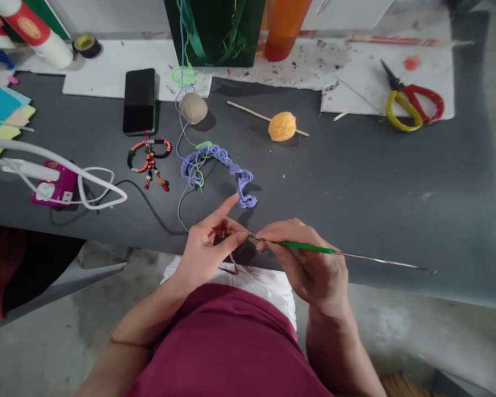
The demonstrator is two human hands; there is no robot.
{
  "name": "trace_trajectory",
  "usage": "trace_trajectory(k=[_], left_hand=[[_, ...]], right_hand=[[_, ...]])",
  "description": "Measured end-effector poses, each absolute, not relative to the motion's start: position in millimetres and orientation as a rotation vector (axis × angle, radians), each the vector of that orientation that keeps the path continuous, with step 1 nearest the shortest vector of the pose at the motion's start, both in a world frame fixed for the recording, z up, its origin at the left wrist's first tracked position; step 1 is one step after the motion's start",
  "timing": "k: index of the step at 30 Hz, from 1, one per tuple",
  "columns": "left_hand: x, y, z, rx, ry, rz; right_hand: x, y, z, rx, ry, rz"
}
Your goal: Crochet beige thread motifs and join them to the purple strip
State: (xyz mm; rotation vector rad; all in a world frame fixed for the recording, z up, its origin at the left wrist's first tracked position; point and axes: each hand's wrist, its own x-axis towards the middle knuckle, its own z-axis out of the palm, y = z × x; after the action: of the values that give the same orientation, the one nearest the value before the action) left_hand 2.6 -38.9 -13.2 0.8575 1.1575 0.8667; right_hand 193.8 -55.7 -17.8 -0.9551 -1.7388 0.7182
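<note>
Right hand (310, 264) pinching a green crochet hook (301, 247) between thumb and fingers, low in the frame just right of center, its tip at the fingertips of the left hand (209, 251). Left forefinger raised, other fingers pressed together on tan thread (178, 207). Above the hands, a purple crochet strip (243, 182) and a tan yarn ball (193, 107); upper right, red-and-yellow scissors (409, 99); right of the tan ball, an orange yarn ball (281, 126) on a stick (248, 112).
</note>
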Motion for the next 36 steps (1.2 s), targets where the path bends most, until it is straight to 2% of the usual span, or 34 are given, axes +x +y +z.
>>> trace_trajectory(k=[7, 13, 18, 24, 29, 36], left_hand=[[8, -43, -6, 0.948, 1.215, 0.975], [8, -43, -6, 0.697, 1.070, 0.998], [5, -41, -9, 0.442, 0.857, 0.852], [3, -39, -12, 0.305, 0.770, 0.749], [0, -39, -15, 0.348, 0.814, 0.769], [0, -38, -15, 0.383, 0.822, 0.789]], right_hand=[[183, -55, -20, -1.017, -1.798, 0.490], [176, -66, -30, -0.969, -1.645, 0.436], [169, -68, -41, -0.928, -1.531, 0.423], [159, -71, -42, -0.919, -1.275, 0.606], [160, -78, -39, -1.141, -1.076, 0.680], [165, -66, -39, -1.043, -0.911, 1.133]])
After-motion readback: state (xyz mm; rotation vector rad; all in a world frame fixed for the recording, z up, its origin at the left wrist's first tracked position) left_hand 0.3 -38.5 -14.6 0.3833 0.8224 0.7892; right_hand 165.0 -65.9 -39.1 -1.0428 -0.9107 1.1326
